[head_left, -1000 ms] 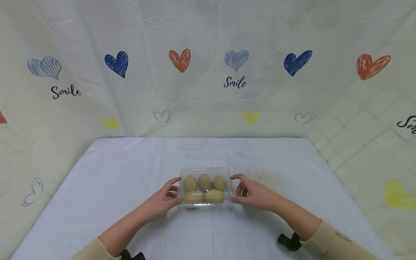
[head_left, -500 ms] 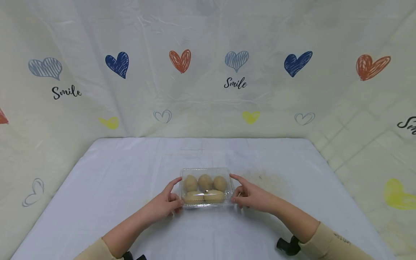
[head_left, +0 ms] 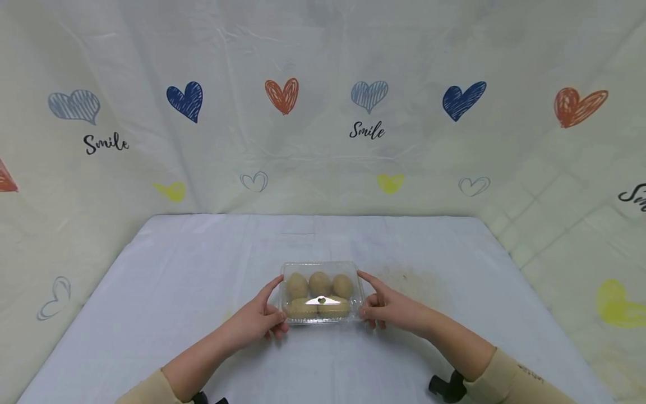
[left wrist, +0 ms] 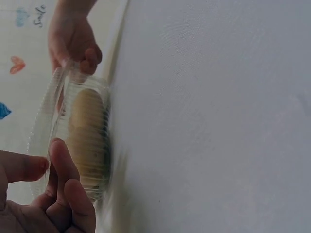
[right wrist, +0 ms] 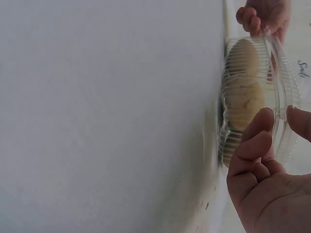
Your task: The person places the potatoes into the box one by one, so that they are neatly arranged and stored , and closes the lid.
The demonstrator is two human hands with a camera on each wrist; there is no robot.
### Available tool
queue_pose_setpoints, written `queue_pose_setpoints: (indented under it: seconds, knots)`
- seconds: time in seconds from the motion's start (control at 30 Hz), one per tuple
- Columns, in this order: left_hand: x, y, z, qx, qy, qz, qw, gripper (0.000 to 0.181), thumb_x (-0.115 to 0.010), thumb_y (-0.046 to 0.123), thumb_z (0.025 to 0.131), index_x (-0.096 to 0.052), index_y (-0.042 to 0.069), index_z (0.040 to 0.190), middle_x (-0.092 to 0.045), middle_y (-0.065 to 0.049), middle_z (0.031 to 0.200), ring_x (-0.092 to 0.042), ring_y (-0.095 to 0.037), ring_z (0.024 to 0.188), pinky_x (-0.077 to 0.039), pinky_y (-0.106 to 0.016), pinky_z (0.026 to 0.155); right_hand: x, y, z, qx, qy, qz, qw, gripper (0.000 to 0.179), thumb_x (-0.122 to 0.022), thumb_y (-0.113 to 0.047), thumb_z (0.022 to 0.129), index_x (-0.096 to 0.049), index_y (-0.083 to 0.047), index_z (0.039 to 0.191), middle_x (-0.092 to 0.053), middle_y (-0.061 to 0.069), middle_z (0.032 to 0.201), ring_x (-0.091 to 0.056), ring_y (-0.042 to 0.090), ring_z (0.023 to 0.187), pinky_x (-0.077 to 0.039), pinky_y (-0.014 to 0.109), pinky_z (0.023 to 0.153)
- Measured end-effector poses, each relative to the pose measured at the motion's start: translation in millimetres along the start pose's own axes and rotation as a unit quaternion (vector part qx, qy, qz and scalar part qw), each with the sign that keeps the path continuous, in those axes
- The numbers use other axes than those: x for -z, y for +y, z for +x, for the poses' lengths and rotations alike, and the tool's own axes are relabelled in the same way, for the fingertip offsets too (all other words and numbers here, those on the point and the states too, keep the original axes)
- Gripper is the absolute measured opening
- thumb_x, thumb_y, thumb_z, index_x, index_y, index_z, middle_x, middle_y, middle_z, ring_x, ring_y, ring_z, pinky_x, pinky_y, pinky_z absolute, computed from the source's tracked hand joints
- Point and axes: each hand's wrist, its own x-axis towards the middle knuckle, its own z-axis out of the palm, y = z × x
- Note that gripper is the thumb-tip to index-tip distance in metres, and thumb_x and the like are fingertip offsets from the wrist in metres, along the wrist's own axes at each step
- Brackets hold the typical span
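A clear plastic clamshell box [head_left: 323, 265] sits near the middle of the table, its lid down over the ribbed base. Several tan, oval food pieces [head_left: 320, 284] lie inside in two rows; their exact kind is hard to tell. My left hand [head_left: 254, 321] pinches the rim at the box's left end, its index finger stretched to the far corner. At the right end, my right hand [head_left: 396, 306] pinches the rim the same way. Both wrist views show the thumb and fingers on either side of the box rim [left wrist: 59, 92], with the lower fingers curled beneath it.
A white cloth covers the table [head_left: 227, 241], with a brownish stain [head_left: 409, 280] right of the box. Behind it hangs a pale backdrop [head_left: 323, 168] printed with hearts. A black wrist device [head_left: 449, 386] sits by the right sleeve.
My left fingers have moved from a wide spread at the box's side to curl under its near left corner. The right fingers have closed in at the rim likewise. The box has barely moved.
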Motion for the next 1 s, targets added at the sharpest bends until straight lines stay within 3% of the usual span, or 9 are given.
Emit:
queue_pose_setpoints:
  seconds: [0.2, 0.5, 1.0]
  knots:
    - [-0.5, -3.8, 1.9, 0.007, -0.001, -0.005, 1.0000, 0.080, -0.056, 0.007, 0.098, -0.005, 0.016, 0.159, -0.069, -0.010, 0.078, -0.065, -0.020, 0.069, -0.051, -0.034, 0.061, -1.6, -0.4, -1.2, -0.007, 0.002, 0.009, 0.9999, 0.093, -0.066, -0.022, 0.097, 0.001, -0.022, 0.160, -0.064, 0.009, 0.083, -0.057, 0.021, 0.073, -0.049, 0.034, 0.066]
    - [2.1, -7.1, 2.7, 0.008, -0.027, -0.035, 0.9990, 0.082, -0.054, 0.008, 0.099, 0.001, 0.019, 0.159, -0.069, -0.012, 0.082, -0.068, -0.023, 0.076, -0.052, -0.034, 0.064, -3.9, -3.0, -1.0, -0.012, 0.002, 0.013, 0.9998, 0.091, -0.065, -0.021, 0.097, 0.001, -0.023, 0.161, -0.065, 0.013, 0.079, -0.055, 0.020, 0.068, -0.048, 0.032, 0.063]
    - [1.3, -7.2, 2.2, -0.003, -0.031, -0.038, 0.9988, 0.082, -0.052, 0.008, 0.101, 0.004, 0.018, 0.159, -0.067, -0.010, 0.080, -0.068, -0.026, 0.077, -0.052, -0.036, 0.064, -6.6, -1.1, 2.5, 0.004, 0.008, 0.029, 0.9995, 0.091, -0.064, -0.012, 0.097, 0.001, -0.022, 0.160, -0.061, 0.007, 0.076, -0.055, 0.018, 0.066, -0.049, 0.032, 0.062]
